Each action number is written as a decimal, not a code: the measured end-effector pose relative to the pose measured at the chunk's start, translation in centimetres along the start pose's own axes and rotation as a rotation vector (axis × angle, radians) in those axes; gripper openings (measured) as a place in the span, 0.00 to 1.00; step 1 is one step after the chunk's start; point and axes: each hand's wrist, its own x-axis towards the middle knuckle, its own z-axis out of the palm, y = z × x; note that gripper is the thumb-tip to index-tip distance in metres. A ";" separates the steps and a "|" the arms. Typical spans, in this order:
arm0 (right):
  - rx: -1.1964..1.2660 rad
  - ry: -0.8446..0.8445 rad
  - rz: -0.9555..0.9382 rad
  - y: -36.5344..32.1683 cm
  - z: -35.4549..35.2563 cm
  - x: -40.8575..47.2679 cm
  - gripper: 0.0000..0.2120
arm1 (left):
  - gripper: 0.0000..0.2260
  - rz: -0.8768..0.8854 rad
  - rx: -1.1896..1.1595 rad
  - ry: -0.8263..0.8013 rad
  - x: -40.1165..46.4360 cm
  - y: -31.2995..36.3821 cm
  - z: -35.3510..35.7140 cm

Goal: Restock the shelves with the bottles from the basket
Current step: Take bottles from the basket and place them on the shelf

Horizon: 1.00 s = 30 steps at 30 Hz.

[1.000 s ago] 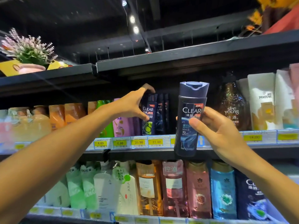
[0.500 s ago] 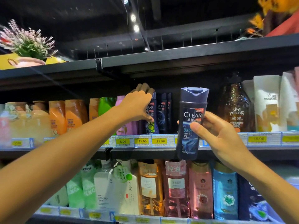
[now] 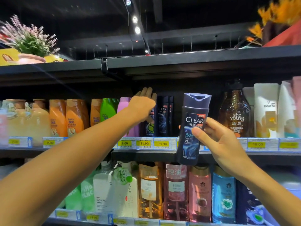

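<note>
Two bare hands work at a stocked shop shelf (image 3: pixel 162 151). The right hand (image 3: pixel 216 141) grips a dark Clear shampoo bottle (image 3: pixel 193 128) around its middle, thumb across the label, holding it upright and slightly tilted in front of the shelf's front edge, off the shelf and just right of the 21.90 price tags (image 3: pixel 153 143). The left hand (image 3: pixel 143 106) reaches in to a row of matching dark Clear bottles (image 3: pixel 163 118) standing behind that edge, fingers spread over the top of the leftmost one, thumb low against its label; whether it truly clasps the bottle cannot be told. Right of the gap stands a brown See Young bottle (image 3: pixel 234 115). A pink-flowered pot plant (image 3: pixel 30 44) sits on the top shelf's left end.
</note>
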 end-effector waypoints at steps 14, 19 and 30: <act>-0.031 -0.016 -0.152 -1.6 1.1 4.8 0.19 | 0.12 0.012 -0.574 0.756 -11.4 -1.6 5.0; -0.248 0.012 -0.185 0.0 1.6 7.2 0.20 | 0.12 -0.084 -0.674 0.699 -14.3 -0.3 9.5; -0.407 -0.065 0.186 4.4 1.3 12.7 0.18 | 0.11 -0.084 -0.600 0.814 -14.6 0.7 12.2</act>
